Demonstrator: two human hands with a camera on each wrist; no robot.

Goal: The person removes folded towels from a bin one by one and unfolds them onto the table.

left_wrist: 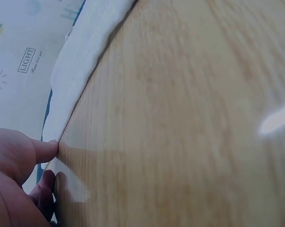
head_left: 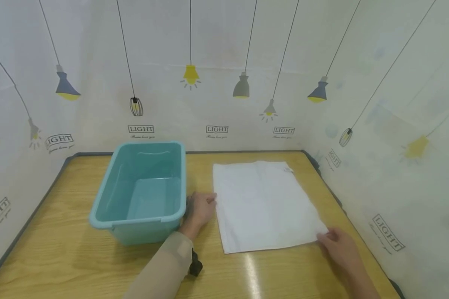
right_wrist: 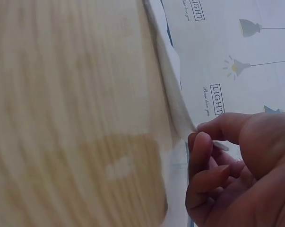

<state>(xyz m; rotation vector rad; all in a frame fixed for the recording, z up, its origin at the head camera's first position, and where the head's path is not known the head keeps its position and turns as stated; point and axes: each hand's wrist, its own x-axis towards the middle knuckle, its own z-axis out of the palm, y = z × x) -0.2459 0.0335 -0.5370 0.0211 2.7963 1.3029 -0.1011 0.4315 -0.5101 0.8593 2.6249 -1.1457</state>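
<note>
A white towel lies spread flat on the wooden table, with a small tag at its far right corner. At its left edge my left hand pinches the border; the left wrist view shows the thumb on the cloth, with the index fingertip hidden. My right hand grips the near right corner, which is drawn out slightly. In the right wrist view that corner sits between thumb and index finger, lifted a little, while the other fingers curl beneath.
A teal plastic basin stands left of the towel, close beside my left hand and forearm; nothing shows inside it. The wooden table is bordered by walls covered with lamp-patterned sheeting. A dark strap end hangs by my left sleeve.
</note>
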